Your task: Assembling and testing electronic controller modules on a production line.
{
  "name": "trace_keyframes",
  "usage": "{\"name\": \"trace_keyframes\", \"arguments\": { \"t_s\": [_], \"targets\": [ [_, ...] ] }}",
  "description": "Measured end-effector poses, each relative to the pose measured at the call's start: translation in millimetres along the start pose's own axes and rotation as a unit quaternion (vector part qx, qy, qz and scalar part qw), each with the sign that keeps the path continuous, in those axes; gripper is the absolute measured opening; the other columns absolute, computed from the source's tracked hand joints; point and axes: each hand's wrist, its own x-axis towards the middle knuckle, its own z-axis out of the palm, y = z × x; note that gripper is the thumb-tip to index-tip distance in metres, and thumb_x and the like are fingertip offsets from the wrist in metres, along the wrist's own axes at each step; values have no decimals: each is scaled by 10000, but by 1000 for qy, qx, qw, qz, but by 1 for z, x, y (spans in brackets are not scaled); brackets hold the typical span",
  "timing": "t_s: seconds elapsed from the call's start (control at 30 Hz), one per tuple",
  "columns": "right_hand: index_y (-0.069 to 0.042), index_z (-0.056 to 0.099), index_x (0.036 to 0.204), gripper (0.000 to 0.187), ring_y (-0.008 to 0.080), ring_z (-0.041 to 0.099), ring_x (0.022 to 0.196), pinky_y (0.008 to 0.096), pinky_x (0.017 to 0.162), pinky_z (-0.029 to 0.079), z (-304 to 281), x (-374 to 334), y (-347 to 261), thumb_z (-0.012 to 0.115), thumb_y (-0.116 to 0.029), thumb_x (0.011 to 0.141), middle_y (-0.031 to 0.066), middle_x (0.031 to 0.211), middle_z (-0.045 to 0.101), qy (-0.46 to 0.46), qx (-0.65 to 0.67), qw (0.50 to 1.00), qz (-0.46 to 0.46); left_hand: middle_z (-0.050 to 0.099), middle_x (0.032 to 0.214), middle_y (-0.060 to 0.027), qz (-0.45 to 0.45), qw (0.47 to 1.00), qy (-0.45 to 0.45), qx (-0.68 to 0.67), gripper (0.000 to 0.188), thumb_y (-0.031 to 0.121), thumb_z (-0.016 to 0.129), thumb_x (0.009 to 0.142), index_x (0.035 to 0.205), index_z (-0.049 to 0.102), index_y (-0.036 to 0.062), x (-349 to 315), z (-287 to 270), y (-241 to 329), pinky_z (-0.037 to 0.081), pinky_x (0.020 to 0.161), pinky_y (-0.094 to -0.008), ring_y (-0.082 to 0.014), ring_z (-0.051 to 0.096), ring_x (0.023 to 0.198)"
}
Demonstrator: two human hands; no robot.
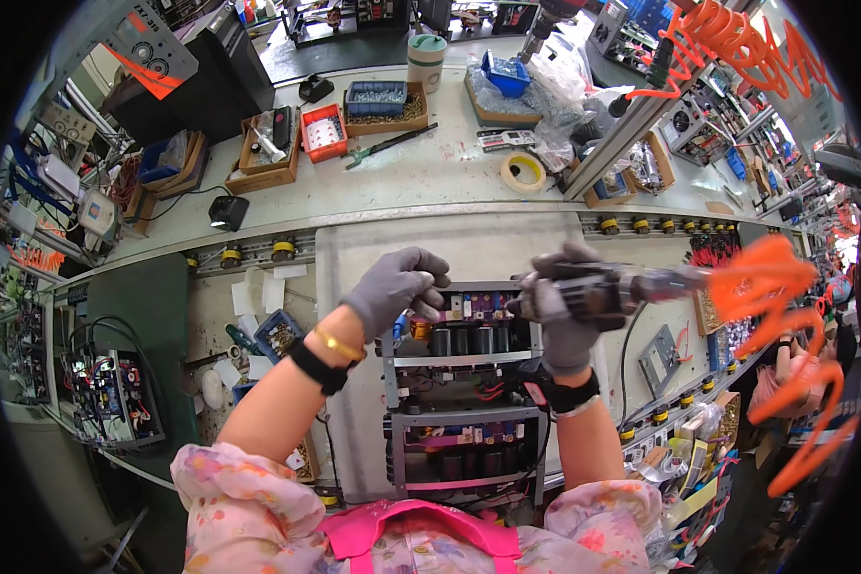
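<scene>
In front of me stands an open metal-framed electronic unit with circuit boards, black cylindrical capacitors and wires; part of a second similar frame is nearer my body. My right hand, in a grey glove, is closed round a black and silver air screwdriver above the unit's right side. An orange coiled hose runs from its rear, smeared by motion. My left hand, also gloved, hovers at the unit's far left corner with fingers curled together. Anything between those fingertips is hidden.
On the far bench are a blue screw bin, a red tray, a yellow tape roll and pliers. A roller track runs along it. A metal bracket lies right; another electronic unit stands left.
</scene>
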Motion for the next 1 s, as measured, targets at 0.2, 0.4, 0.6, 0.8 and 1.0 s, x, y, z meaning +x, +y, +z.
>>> {"name": "trace_keyframes", "arguments": {
  "t_s": [0.2,0.4,0.6,0.8,1.0],
  "targets": [
    [-60,442,1307,511,200,609,795,421,787,507,20,-6,-44,582,-54,815,122,1043,627,5,105,991,-79,664,920,-152,30,974,2,-222,232,207,502,992,1105,567,15,-49,31,-30,566,517,-250,-164,668,684],
    [-73,415,1337,528,201,603,797,411,768,500,25,-16,-54,617,-127,852,110,1028,615,-23,168,984,-55,537,605,9,-8,947,-7,-321,310,330,569,961,928,646,32,-57,56,-45,305,347,-189,-49,418,413],
    [-73,402,1345,522,207,604,810,411,753,520,23,-21,-55,597,-137,865,111,1025,609,-11,166,985,-46,510,513,-1,-15,966,-28,-255,395,406,535,962,865,650,40,-58,62,-37,292,321,-219,-69,391,349],
    [-67,407,1345,513,196,601,807,408,752,519,22,-23,-54,577,-128,865,113,1031,605,6,144,987,-66,475,470,8,-8,986,-3,-165,517,515,494,950,933,657,25,-61,73,-28,289,319,-211,-68,373,320],
    [-118,423,1347,505,215,624,792,424,687,547,5,-21,-64,566,-88,864,124,1041,618,55,194,977,-73,496,535,27,-74,992,-101,-27,476,466,518,959,1062,645,19,-114,13,-12,338,406,-202,-54,420,400]
  ]
}}
